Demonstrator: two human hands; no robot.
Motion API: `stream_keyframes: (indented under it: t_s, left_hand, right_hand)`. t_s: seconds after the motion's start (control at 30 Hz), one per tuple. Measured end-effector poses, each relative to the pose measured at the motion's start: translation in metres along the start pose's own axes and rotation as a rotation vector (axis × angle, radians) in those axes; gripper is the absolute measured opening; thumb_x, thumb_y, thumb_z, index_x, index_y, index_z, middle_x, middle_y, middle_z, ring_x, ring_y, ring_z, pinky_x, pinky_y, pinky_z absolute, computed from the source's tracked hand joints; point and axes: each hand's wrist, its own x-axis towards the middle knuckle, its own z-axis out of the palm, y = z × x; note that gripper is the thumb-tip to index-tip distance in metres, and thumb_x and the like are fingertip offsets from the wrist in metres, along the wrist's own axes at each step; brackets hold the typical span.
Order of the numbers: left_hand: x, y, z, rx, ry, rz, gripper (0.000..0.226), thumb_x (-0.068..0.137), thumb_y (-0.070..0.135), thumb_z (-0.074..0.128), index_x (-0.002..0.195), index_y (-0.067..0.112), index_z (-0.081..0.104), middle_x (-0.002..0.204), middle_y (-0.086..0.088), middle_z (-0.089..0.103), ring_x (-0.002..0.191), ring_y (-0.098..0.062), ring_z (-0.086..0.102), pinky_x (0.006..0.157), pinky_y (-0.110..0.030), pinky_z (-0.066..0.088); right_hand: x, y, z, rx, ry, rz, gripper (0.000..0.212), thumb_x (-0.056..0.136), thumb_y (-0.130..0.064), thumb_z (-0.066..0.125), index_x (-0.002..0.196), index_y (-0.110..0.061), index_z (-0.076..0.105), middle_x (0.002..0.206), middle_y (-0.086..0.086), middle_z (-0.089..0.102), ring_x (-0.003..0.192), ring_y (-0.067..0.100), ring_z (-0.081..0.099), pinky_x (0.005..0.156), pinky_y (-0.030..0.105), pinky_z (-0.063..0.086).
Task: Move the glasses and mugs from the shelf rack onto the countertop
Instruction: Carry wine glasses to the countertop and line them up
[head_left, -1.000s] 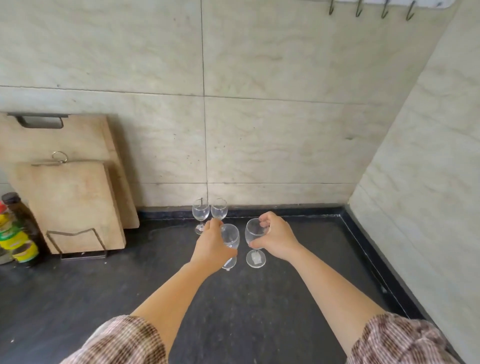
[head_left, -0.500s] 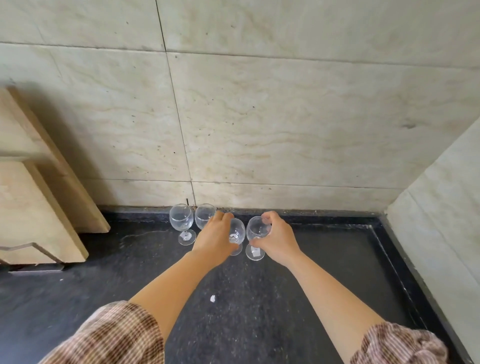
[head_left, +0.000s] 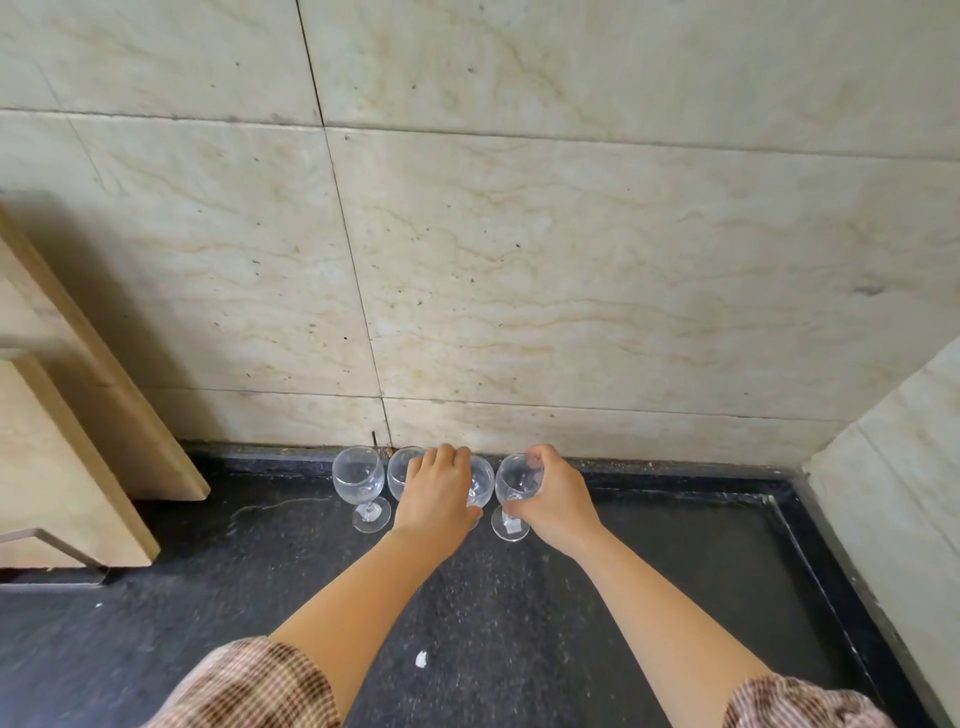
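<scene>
**Four stemmed glasses lining up at the back of the counter**

While both hands are reaching to the far edge of the black countertop (head_left: 519, 613), four clear stemmed glasses are standing upright in a row just in front of the wall. The right hand (head_left: 556, 501) is wrapping its fingers around the bowl of the rightmost glass (head_left: 517, 486), whose round foot is resting on the counter with a small pale sticker showing on it. The left hand (head_left: 436, 499) is closing over the third glass (head_left: 482, 486), hiding most of its bowl and stem. Just left of that hand, the second glass (head_left: 401, 470) is peeking out, partly covered, and the leftmost glass (head_left: 358, 480) is standing free, its foot fully showing.

Checked sleeves (head_left: 249, 686) are framing the near edge. A small white scrap (head_left: 421, 659) is lying on the speckled surface between the forearms. Wooden cutting boards (head_left: 78, 415) are leaning against the beige marble-look wall tiles (head_left: 571, 286) at the left, and a second tiled wall is closing the corner at the right.
</scene>
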Motion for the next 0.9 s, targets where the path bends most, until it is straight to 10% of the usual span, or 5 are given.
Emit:
stream_keyframes:
  t_s: [0.9]
  left_hand:
    - [-0.029,-0.007,-0.026,-0.039,0.035,-0.075,0.049,0.092,0.042,0.046,0.136,0.022,0.037,0.143,0.004,0.042,0.134,-0.023,0.024,0.103,-0.04,0.027]
  right_hand:
    - [-0.018,-0.022,0.004,-0.309,0.098,-0.116,0.064,0.084,-0.034,0.068,0.137,-0.014,0.038,0.136,0.004,0.047,0.125,0.023,0.044,0.095,0.032,0.044]
